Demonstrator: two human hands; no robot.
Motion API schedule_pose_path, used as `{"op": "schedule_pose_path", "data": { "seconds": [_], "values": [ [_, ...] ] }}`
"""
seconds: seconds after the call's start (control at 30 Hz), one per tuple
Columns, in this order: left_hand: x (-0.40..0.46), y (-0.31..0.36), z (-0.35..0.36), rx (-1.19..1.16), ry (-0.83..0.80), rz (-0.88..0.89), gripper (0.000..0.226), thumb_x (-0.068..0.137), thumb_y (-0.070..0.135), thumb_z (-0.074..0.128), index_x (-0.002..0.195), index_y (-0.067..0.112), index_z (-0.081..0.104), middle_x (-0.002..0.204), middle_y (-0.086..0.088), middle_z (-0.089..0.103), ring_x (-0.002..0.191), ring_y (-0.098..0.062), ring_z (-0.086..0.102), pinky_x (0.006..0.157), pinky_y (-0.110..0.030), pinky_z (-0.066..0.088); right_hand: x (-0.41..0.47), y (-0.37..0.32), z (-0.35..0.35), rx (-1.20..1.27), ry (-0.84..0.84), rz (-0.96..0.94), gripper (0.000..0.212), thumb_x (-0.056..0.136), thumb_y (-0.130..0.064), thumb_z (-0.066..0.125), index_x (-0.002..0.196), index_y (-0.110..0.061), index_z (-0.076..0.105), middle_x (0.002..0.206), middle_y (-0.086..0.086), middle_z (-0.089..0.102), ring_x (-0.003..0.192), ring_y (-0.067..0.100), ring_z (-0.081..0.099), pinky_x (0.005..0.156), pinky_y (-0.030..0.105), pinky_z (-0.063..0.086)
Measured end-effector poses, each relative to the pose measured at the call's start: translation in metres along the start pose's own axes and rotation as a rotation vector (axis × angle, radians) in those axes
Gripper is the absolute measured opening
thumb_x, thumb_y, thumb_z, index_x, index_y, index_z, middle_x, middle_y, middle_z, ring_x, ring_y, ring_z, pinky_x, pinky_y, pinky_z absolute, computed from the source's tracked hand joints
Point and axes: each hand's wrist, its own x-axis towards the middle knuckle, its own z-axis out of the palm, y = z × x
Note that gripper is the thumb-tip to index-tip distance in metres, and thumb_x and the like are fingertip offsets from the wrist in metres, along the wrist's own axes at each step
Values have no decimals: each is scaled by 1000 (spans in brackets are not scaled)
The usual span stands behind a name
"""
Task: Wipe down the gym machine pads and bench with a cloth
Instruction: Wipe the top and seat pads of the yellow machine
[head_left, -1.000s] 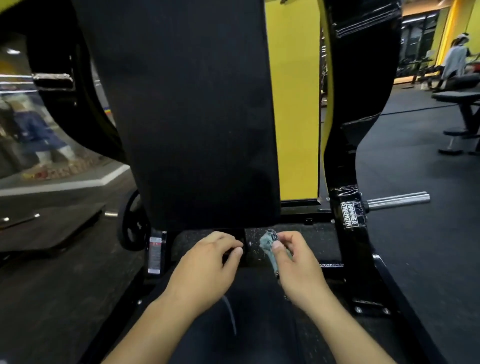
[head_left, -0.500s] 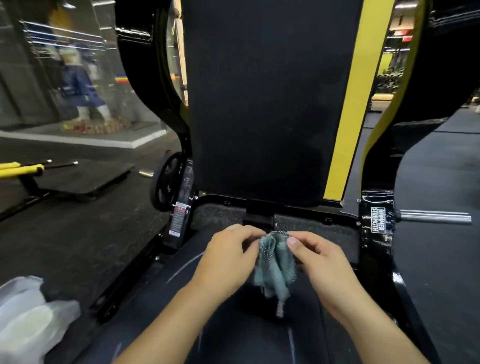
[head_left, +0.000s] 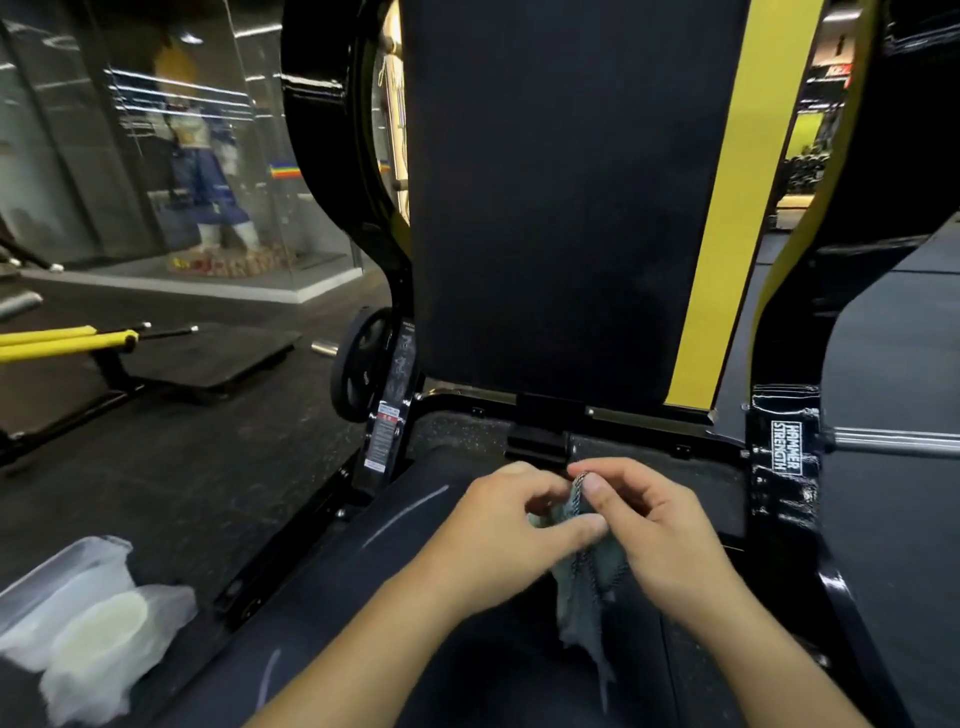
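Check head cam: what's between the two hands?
The teal cloth. The left hand and right hand both pinch its top edge, and the rest hangs down over the black seat pad.

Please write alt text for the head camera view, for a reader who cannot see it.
Both hands, left hand and right hand, pinch a small grey-green cloth above a black seat pad. The upright black back pad rises ahead, inside a black and yellow frame.

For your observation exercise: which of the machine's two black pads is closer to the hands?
The seat pad below both hands, not the upright back pad behind.
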Motion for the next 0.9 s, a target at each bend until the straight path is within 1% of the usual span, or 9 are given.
{"op": "schedule_pose_path", "data": {
  "seconds": [0.07,0.17,0.3,0.47,0.6,0.67,0.73,0.8,0.9],
  "values": [
    [2,-1,-3,38,34,-8,12,88,52,68,95,43,73,96,21,64,93,5,62,81,-22,51,1,-2,-5,-34,-29,-30,23,99,-19,63,99,-38,77,96,-8,77,93,8,72,81,28,57],
    [1,-1,-13,132,87,-68,12,86,47,65,93,45,74,90,23,65,86,3,63,80,-28,55,2,-2,-10,-135,-99,-51,21,101,-25,62,98,-43,73,91,-8,75,84,13,71,78,35,59],
    [1,3,-24,435,81,-174,19,79,45,60,95,42,68,89,21,66,84,-4,63,78,-30,54,1,0,-12,-246,-146,-64,18,102,-32,59,98,-46,68,76,-11,67,62,5,56,60,21,47],
    [9,-7,-45,506,141,-239,21,85,42,51,92,33,69,81,15,65,78,-8,60,73,-31,54,11,-3,-20,-283,-132,-43,12,99,-36,62,104,-45,69,97,-24,67,91,-5,62,73,9,45],
    [16,-22,-55,259,250,-269,23,94,43,56,75,32,64,65,14,63,64,-2,59,65,-32,53,17,1,-28,-461,-224,-2,20,96,-38,67,110,-49,61,111,-31,59,104,-25,47,78,-1,38],
    [17,-27,-59,183,307,-269,30,94,48,63,69,32,63,61,15,62,60,-2,57,59,-28,45,24,7,-32,-479,-178,38,14,94,-36,70,98,-48,64,98,-27,65,91,-20,55,73,4,43],
    [18,-32,-65,94,304,-288,28,92,48,70,72,28,70,69,11,70,62,-4,65,62,-28,50,33,13,-39,-379,-95,99,6,88,-38,77,86,-42,73,85,-19,71,78,-5,63,73,19,49],
    [19,-40,-72,4,278,-316,21,87,44,78,77,25,76,76,5,75,65,-9,73,68,-32,58,41,15,-46,-241,-40,130,2,86,-36,79,86,-37,78,86,-13,75,84,9,69,80,32,52],
    [27,-53,-87,-84,318,-292,13,82,42,83,84,30,80,78,5,77,75,-19,75,77,-45,62,52,14,-40,-104,-82,138,12,96,-33,69,97,-31,81,96,-8,78,93,14,72,86,39,56]
  ]
}}
